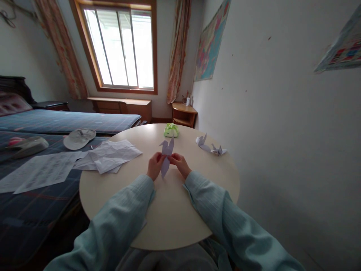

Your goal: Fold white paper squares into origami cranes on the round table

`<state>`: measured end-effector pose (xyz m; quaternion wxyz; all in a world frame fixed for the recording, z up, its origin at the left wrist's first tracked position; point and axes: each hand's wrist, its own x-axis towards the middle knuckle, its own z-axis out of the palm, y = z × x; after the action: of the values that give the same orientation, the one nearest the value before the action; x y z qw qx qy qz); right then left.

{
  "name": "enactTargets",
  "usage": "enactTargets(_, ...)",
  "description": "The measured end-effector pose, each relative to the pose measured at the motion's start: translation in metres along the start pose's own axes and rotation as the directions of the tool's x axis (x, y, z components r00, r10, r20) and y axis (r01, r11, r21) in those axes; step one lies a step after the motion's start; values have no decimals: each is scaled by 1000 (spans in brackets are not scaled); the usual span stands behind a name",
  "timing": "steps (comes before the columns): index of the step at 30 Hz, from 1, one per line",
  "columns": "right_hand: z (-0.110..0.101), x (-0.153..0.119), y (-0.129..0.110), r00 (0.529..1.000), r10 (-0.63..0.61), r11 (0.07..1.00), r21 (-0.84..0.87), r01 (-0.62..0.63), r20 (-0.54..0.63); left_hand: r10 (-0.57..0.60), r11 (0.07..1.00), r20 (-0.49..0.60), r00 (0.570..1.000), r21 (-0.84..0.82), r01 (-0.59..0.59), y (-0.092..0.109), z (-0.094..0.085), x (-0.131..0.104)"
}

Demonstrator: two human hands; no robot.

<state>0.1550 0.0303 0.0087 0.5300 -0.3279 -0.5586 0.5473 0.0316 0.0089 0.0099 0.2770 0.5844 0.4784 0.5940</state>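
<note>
A folded paper bird (167,148) in pale lilac is held upright over the middle of the round cream table (166,226). My left hand (155,165) pinches it from the left side, fingers closed on the paper. From the right, the fingertips of my right hand (180,164) grip its middle, close to my left fingertips. One pointed part of the paper hangs down between the two hands. Two more folded paper birds, one whitish (202,142) and one greyish (218,150), rest near the table's right edge.
Creased white sheets (109,155) lie at the table's left edge, reaching onto the bed (42,210). A green tissue pack (171,130) stands at the table's far side. Printed papers (42,169) and a light cap (79,139) are on the bed. The wall (282,150) borders the right side.
</note>
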Motion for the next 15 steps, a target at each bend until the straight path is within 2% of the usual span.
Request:
enactTargets(4, 3, -3, -1, 997, -9, 1000, -13, 8, -71, -63, 988, 32, 998, -136, 67, 1, 3, 1)
enactTargets(7, 1, -3, -2, 990, -51, 997, -63, 43, -133, -147, 957, 165, 975, -227, 182, 2, 6, -2)
enactTargets(11, -4, -1, -2, 967, -58, 998, -34, 52, -249, -282, 889, 426, 860, -221, 401, 4, 10, -12)
enactTargets(15, -11, 4, 0, 933, -20, 996, 77, 50, -359, -337, 856, 549, 765, -160, 492, 5, 11, -17)
